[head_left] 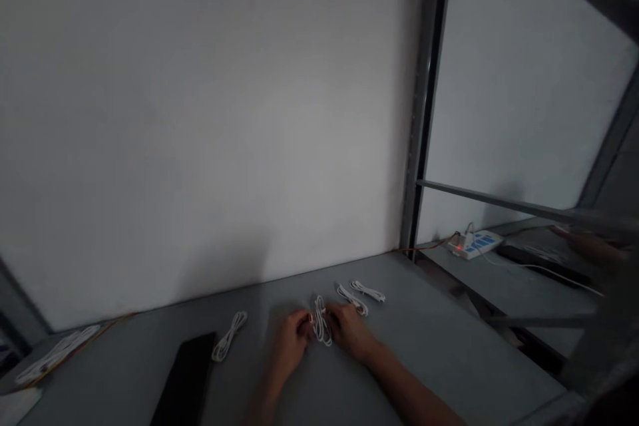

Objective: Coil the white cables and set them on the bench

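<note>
A coiled white cable (321, 326) is held between my two hands, just above or on the grey table (229, 393). My left hand (292, 339) pinches at its left side, near a small reddish-white end that is too small to make out. On the other side, my right hand (350, 329) has its curled fingers against the coil. Two more bundled white cables (368, 291) lie just beyond my right hand. Another white cable bundle (230, 336) rests to the left, beside a long black flat object (186, 379).
A white wall (249, 113) rises behind the table. Metal shelf posts (422, 113) stand on the right. Beyond them, a power strip (475, 243) with a red light sits on another surface, near a person's hand (594, 246). More white cables (57, 354) lie far left.
</note>
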